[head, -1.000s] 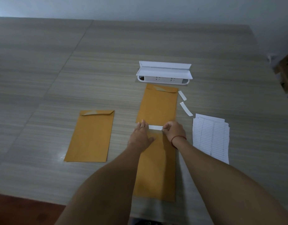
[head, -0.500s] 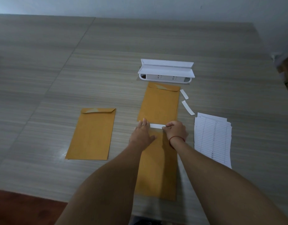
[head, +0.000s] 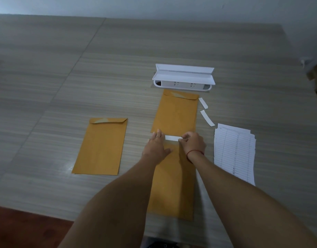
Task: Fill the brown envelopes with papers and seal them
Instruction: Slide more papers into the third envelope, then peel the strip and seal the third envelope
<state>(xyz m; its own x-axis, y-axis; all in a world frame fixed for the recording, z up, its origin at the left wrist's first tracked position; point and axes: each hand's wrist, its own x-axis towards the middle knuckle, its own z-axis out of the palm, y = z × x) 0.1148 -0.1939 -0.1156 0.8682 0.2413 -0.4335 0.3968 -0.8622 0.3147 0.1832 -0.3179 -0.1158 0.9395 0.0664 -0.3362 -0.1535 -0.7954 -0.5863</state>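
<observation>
Three brown envelopes lie flat: left envelope [head: 102,146], far envelope [head: 175,111], near envelope [head: 172,185]; lined papers [head: 234,153] lie stacked at right.

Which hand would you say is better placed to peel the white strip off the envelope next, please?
Probably the right hand: it already pinches the strip at its right end, while the left hand lies flat on the envelope, pinning it.

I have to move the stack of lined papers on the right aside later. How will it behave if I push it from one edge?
The stack of lined papers looks loose: its sheet edges are already fanned and uneven, so a push would probably shear it further, not move it as a block. The sheets look thin, so likely light and floppy when lifted. The table looks smooth, so they may slide easily.
</observation>
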